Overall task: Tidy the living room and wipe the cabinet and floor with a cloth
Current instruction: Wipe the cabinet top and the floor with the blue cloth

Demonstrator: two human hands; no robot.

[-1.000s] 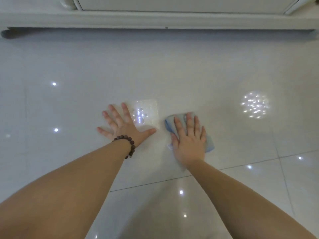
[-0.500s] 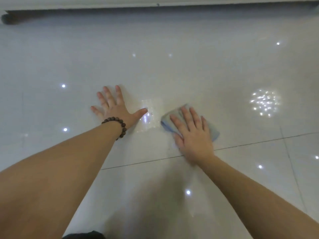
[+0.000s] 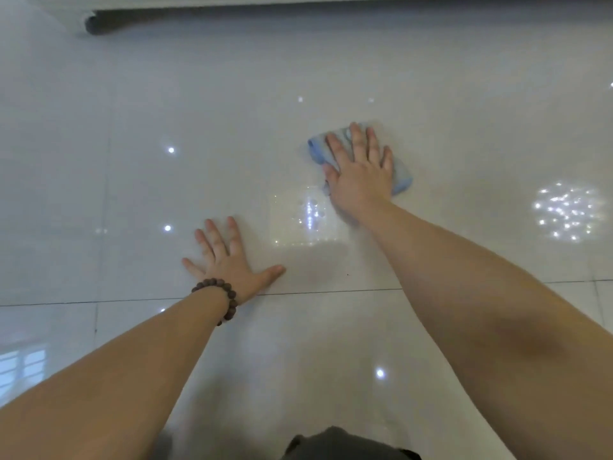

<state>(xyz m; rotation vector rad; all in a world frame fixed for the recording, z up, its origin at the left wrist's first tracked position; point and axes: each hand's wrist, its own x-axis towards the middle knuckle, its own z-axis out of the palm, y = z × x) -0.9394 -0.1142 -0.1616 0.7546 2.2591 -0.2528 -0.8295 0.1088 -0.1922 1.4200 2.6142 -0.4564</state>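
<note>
Glossy white floor (image 3: 431,78) tiles everywhere, ceiling lights sparkling back off them, a grout line running across. Nearest us, a dark scrap of clothing at the bottom edge. Up from there, the left hand (image 3: 229,260) lies flat on the tile just beyond the grout line, fingers spread wide apart, holding nothing, a dark beaded bracelet (image 3: 220,298) on the wrist. It looks like the bracing hand. Further out and to the right, the right hand (image 3: 360,174) presses flat on the blue cloth (image 3: 403,180), fingers straight and slightly fanned, the cloth bunched beneath the palm and peeking out on both sides. At the far edge, the shadowed base of the cabinet (image 3: 232,13).

The risk, as I judge it: this tile looks slick, and with weight thrown forward onto that long reach, the bracing palm or the cloth could skid. The bunched cloth may also leave streaks.

Against half a second ago, the right hand has pushed the cloth further away and rightwards, well apart from the left hand, which then lay almost beside it.
</note>
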